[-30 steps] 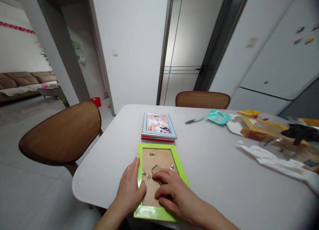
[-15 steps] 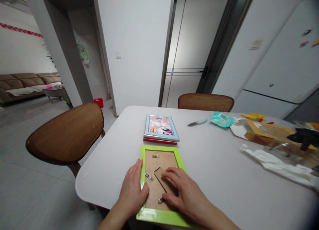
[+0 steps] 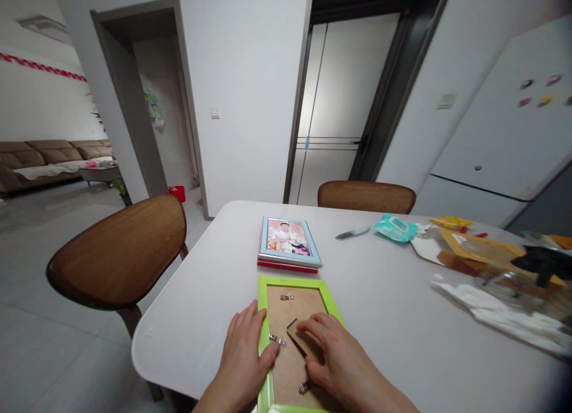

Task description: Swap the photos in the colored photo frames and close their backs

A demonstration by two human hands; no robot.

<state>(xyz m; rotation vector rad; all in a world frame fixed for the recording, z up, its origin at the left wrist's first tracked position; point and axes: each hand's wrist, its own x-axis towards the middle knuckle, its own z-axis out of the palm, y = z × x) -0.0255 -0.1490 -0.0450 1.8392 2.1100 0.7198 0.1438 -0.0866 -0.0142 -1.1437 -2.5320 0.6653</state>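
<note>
Table (image 3: 384, 317), under the frame (image 3: 292, 310). Frame, green, back up. Our left hand (image 3: 245, 353), at the frame's left rim: fingers outstretched, thumb apart, clasping nothing. Our right hand (image 3: 337, 353), over the frame's back: fingers half-curled about the stand (image 3: 308, 345); gripped or not, we cannot tell. Clip (image 3: 286, 297), at the frame's far end.

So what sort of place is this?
Most likely a home, perhaps its dining area: wooden chairs stand by a white table, a sofa shows beyond on the left, and what looks like a fridge is on the right.
</note>
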